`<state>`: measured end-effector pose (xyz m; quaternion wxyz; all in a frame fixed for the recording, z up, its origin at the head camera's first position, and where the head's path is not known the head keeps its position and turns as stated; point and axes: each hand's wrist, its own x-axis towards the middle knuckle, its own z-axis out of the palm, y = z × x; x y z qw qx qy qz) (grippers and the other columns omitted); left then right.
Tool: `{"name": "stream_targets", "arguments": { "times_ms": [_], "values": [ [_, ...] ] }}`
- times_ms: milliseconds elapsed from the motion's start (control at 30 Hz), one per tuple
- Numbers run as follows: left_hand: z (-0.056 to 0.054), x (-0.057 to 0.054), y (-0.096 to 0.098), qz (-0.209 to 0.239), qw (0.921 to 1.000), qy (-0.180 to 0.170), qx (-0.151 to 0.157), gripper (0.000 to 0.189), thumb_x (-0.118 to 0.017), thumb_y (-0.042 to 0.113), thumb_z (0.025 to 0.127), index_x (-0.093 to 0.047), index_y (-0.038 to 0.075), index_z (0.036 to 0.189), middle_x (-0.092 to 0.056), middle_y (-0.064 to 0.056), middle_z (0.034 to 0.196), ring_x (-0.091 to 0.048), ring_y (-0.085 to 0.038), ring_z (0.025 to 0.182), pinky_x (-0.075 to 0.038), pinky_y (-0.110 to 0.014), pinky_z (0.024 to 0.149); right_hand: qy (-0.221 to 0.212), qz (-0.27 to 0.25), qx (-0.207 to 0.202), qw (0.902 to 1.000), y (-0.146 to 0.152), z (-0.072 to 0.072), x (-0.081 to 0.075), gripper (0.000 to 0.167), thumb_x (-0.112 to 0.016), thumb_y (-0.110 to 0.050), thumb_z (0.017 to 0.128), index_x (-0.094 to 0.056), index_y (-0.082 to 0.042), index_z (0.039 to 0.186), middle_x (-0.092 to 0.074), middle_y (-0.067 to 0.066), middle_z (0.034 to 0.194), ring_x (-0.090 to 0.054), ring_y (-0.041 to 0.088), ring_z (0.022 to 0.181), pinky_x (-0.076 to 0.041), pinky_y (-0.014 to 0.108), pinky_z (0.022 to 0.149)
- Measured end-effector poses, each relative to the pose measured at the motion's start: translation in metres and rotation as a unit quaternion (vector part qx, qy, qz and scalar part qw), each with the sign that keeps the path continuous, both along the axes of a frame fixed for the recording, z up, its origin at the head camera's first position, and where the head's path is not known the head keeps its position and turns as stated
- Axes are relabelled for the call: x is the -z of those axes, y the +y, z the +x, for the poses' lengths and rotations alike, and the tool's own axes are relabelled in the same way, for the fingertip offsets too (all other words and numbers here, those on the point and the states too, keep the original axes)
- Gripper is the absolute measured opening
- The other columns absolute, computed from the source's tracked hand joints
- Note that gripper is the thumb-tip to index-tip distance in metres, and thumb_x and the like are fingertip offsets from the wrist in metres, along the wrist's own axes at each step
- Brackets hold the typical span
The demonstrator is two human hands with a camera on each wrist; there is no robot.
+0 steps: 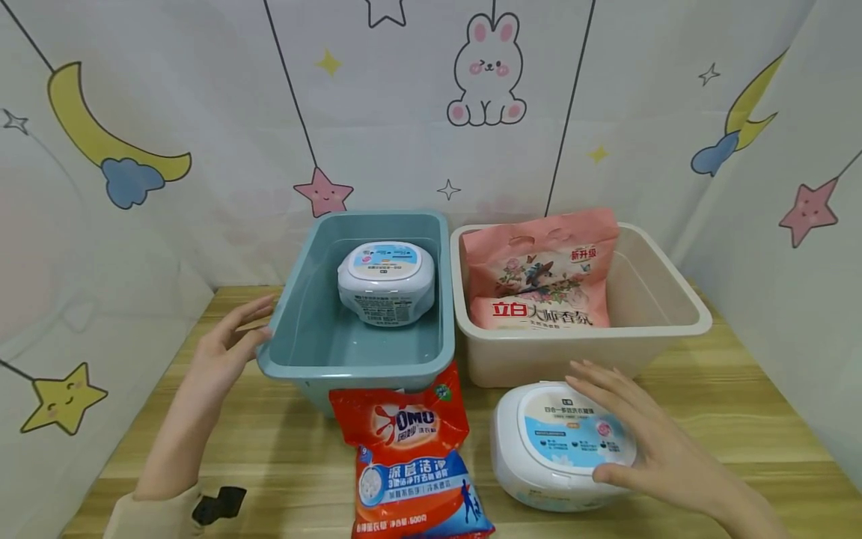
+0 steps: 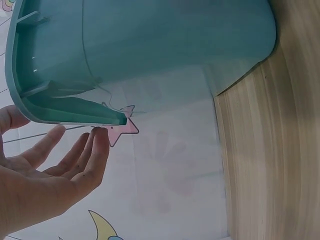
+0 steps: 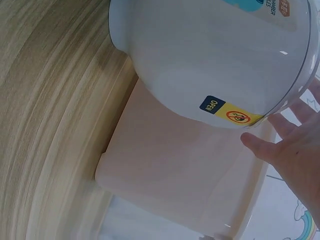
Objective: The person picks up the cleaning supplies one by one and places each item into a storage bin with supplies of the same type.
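At the left wall of a blue-green plastic bin (image 1: 384, 367), my left hand (image 1: 225, 352) is held with its fingers loosely bent by the rim. In the left wrist view, the fingertips of that hand (image 2: 55, 180) are at the rim; firm contact is hard to tell. Inside the bin stands a white lidded laundry-pod tub (image 1: 386, 288). My right hand (image 1: 649, 442) is spread at the right side of a second white tub (image 1: 572, 442) with a blue label. The right wrist view has the hand's thumb and fingers (image 3: 257, 145) near this tub's lid edge, not curled round it.
A red OMO detergent bag (image 1: 411, 464) leans against the front of the blue-green bin. To the right, a beige bin (image 1: 660, 329) holds a pink detergent bag (image 1: 539, 273). Everything stands on a wooden table (image 1: 283, 464) before a printed curtain (image 1: 404, 97).
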<state>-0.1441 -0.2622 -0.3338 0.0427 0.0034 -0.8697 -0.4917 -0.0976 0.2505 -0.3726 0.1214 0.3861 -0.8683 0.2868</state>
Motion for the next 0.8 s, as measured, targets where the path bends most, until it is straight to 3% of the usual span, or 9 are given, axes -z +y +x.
{"name": "stream_targets", "arguments": {
  "times_ms": [200, 500, 800],
  "values": [
    [-0.002, 0.000, -0.003, 0.017, 0.9998, -0.003, 0.006, 0.052, -0.045, 0.037, 0.101, -0.033, 0.024, 0.150, -0.039, -0.012, 0.146, -0.045, 0.009, 0.107, -0.046, -0.019, 0.084, -0.009, 0.001, 0.004, 1.0000, 0.001, 0.002, 0.000, 0.096, -0.078, -0.058, 0.069, -0.043, -0.011, 0.145, -0.035, 0.007, 0.155, -0.020, 0.017, 0.148, -0.002, 0.013, 0.118],
    [-0.001, 0.003, -0.011, 0.048, 0.9982, -0.030, 0.017, 0.052, -0.046, 0.040, 0.100, -0.036, 0.024, 0.149, -0.041, -0.008, 0.144, -0.045, 0.009, 0.109, -0.051, -0.020, 0.078, -0.049, 0.024, 0.030, 0.9981, 0.001, 0.005, -0.001, 0.102, -0.084, -0.051, 0.061, -0.040, -0.017, 0.147, -0.031, 0.005, 0.156, -0.018, 0.014, 0.148, -0.009, 0.001, 0.104],
    [-0.003, 0.008, -0.015, 0.107, 0.9931, -0.036, 0.032, 0.052, -0.050, 0.034, 0.100, -0.037, 0.022, 0.149, -0.048, 0.020, 0.125, -0.050, 0.006, 0.108, -0.051, -0.020, 0.077, -0.037, 0.038, 0.027, 0.9983, 0.002, 0.006, 0.000, 0.106, -0.085, -0.055, 0.057, -0.041, -0.016, 0.146, -0.030, 0.005, 0.156, -0.027, 0.009, 0.141, -0.016, 0.003, 0.102]
  ]
}}
